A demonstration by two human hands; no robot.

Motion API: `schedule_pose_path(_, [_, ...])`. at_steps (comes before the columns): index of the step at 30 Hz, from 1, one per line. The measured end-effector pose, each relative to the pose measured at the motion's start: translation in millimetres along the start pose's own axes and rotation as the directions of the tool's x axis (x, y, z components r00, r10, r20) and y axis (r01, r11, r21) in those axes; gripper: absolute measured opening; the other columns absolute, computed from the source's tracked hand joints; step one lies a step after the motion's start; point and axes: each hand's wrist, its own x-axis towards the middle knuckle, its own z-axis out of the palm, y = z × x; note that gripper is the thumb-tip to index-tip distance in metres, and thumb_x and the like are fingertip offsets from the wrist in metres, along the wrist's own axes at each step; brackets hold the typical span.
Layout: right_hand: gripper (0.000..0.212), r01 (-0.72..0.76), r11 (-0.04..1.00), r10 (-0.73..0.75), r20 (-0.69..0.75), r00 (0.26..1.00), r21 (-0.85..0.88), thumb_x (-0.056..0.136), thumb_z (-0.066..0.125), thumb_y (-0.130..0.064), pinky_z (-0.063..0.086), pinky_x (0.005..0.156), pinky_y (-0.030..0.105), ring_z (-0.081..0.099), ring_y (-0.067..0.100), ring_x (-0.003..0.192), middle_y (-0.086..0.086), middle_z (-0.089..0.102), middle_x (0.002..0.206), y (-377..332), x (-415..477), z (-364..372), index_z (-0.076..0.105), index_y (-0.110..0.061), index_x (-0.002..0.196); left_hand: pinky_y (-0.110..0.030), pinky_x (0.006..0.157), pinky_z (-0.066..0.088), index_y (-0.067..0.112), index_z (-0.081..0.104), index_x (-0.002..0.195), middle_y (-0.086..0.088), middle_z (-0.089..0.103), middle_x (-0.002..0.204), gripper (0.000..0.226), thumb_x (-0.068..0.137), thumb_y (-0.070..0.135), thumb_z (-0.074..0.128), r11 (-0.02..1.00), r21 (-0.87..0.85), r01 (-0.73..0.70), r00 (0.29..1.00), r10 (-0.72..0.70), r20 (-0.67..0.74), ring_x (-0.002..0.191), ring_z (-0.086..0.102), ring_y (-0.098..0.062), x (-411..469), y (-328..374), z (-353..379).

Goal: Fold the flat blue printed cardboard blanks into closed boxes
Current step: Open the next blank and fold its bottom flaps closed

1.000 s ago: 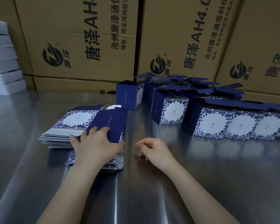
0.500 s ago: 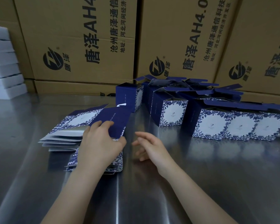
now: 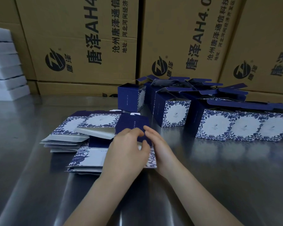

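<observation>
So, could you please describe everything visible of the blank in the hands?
The flat blank is thin card: a dark blue panel with a fine pale print line, joined to a white panel with blue floral border, silvery underneath. It is tilted above the near stack; the left hand pinches its lower edge, the right hand touches its right edge.

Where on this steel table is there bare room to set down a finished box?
Bare table lies right of the right hand, before the folded boxes; also left of the flat blanks. Crowded around the boxes.
</observation>
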Motion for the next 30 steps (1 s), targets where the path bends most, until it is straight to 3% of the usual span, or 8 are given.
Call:
schedule_pose_path(3, [0.045, 0.015, 0.999, -0.015, -0.014, 1.000, -0.051, 0.092, 0.056, -0.003, 0.054, 0.053, 0.022, 0.074, 0.013, 0.076, -0.002, 0.077, 0.089, -6, 0, -9, 0.056, -0.025, 0.131, -0.036, 0.085, 0.050, 0.026, 0.069, 0.103, 0.007, 0.067, 0.099, 0.016, 0.091, 0.025, 0.057, 0.998, -0.033, -0.050, 0.997, 0.052, 0.060, 0.095, 0.062, -0.013, -3, 6, 0])
schedule_pose_path(5, [0.057, 0.028, 0.998, -0.030, -0.023, 0.999, -0.051, 0.090, 0.053, 0.003, 0.055, 0.056, 0.025, 0.073, 0.020, 0.081, 0.007, 0.073, 0.109, -8, 0, -12, 0.049, -0.028, 0.138, -0.037, 0.083, 0.051, 0.028, 0.070, 0.098, 0.008, 0.069, 0.096, 0.015, 0.091, 0.026, 0.057, 0.998, -0.038, -0.050, 0.998, 0.051, 0.041, 0.093, 0.064, -0.013, -1, 9, -4])
schedule_pose_path(9, [0.062, 0.057, 0.998, -0.057, -0.041, 0.998, -0.007, 0.089, 0.054, 0.002, 0.056, 0.056, 0.027, 0.073, 0.023, 0.080, 0.003, 0.076, 0.096, -16, 1, -18, 0.042, -0.029, 0.140, -0.034, 0.080, 0.048, 0.027, 0.072, 0.098, 0.008, 0.071, 0.104, 0.017, 0.088, 0.022, 0.058, 0.997, -0.075, 0.027, 0.986, -0.039, -0.165, 0.089, 0.062, -0.020, 13, 5, -20])
schedule_pose_path(12, [0.056, 0.062, 0.998, -0.062, -0.008, 0.998, -0.005, 0.093, 0.048, 0.001, 0.056, 0.056, 0.025, 0.074, 0.018, 0.076, -0.003, 0.076, 0.085, -26, 0, -23, 0.041, -0.021, 0.143, -0.042, 0.098, 0.042, 0.024, 0.065, 0.121, 0.001, 0.060, 0.131, 0.034, 0.088, 0.028, 0.058, 0.983, 0.088, 0.163, 0.974, -0.146, -0.174, 0.119, 0.053, -0.027, 31, -10, -32])
schedule_pose_path(15, [0.052, 0.049, 0.998, -0.050, -0.021, 0.999, -0.049, 0.096, 0.043, 0.000, 0.055, 0.053, 0.021, 0.072, 0.016, 0.070, 0.005, 0.071, 0.103, -35, 0, -27, 0.040, -0.016, 0.145, -0.053, 0.108, 0.034, 0.027, 0.042, 0.143, -0.006, 0.036, 0.152, 0.059, 0.088, 0.044, 0.056, 0.906, 0.173, 0.386, 0.919, -0.393, 0.007, 0.139, 0.034, -0.033, 47, -26, -36])
schedule_pose_path(19, [0.053, 0.047, 0.995, -0.052, -0.058, 0.997, -0.092, 0.097, 0.041, 0.001, 0.051, 0.080, 0.031, 0.062, 0.030, 0.098, 0.018, 0.055, 0.135, -42, 0, -32, 0.036, -0.013, 0.148, -0.040, 0.092, 0.039, 0.023, 0.035, 0.148, -0.011, 0.035, 0.150, 0.070, 0.087, 0.048, 0.061, 0.880, 0.077, 0.468, 0.872, -0.474, 0.118, 0.127, 0.046, -0.036, 52, -43, -27])
schedule_pose_path(25, [0.050, -0.013, 0.996, 0.005, -0.088, 0.996, -0.086, 0.098, 0.033, 0.004, 0.050, 0.046, 0.017, 0.067, 0.010, 0.053, 0.011, 0.065, 0.114, -53, 2, -34, 0.038, -0.010, 0.146, -0.020, 0.076, 0.035, 0.022, 0.052, 0.136, -0.007, 0.043, 0.138, 0.056, 0.083, 0.022, 0.072, 0.935, -0.180, 0.304, 0.938, -0.328, -0.117, 0.081, 0.049, 0.000, 40, -51, -11])
schedule_pose_path(30, [0.044, -0.002, 1.000, 0.002, -0.013, 1.000, 0.000, 0.096, 0.034, -0.001, 0.055, 0.052, 0.022, 0.073, 0.017, 0.069, 0.005, 0.074, 0.092, -45, -4, -41, 0.052, -0.014, 0.133, 0.004, 0.078, 0.024, 0.026, 0.054, 0.133, 0.000, 0.041, 0.140, 0.059, 0.080, 0.004, 0.071, 0.927, -0.325, 0.186, 0.931, -0.271, -0.242, 0.109, 0.038, 0.001, 35, -51, -6])
